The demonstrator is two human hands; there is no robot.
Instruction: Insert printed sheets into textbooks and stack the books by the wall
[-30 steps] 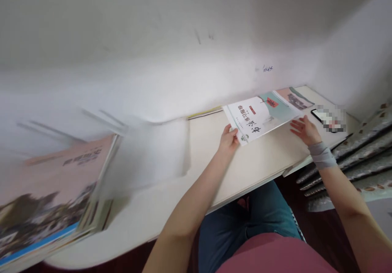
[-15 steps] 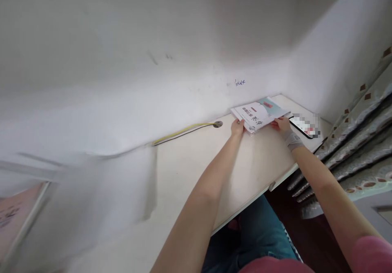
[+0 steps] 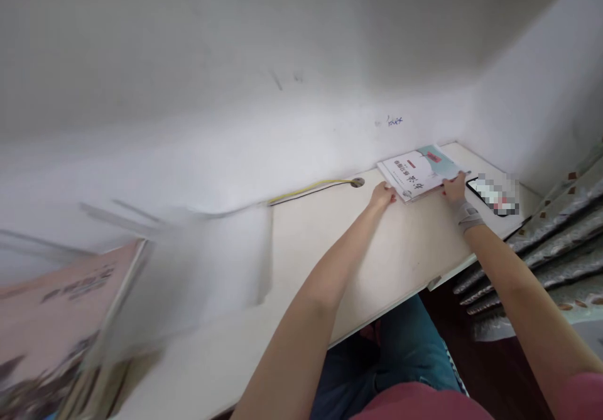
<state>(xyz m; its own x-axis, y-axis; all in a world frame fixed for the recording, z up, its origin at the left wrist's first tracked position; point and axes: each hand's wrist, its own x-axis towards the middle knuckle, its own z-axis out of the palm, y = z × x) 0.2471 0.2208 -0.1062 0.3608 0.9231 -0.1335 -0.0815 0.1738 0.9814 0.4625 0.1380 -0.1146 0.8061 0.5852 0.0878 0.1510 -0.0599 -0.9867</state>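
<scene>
Well to the left of the left hand (image 3: 384, 195), a stack of pink-covered books (image 3: 56, 307) lay blurred at the lower edge of the view, on the pale counter (image 3: 330, 269). Nearer that hand, a yellow cable (image 3: 306, 188) ran along the wall to a round grommet (image 3: 357, 183) set in the counter. The left hand's fingers sat against the lower left edge of a white-and-teal softcover book (image 3: 417, 172), which lay flat between both hands. The right hand (image 3: 455, 188), wearing a grey wrist wrap (image 3: 468, 216), touched the book's right edge; whether either hand gripped it, or only touched it, could not be told. Just right of the right hand lay a phone (image 3: 492, 194) with a pixelated screen, and a patterned curtain (image 3: 560, 238) hung farther right.
</scene>
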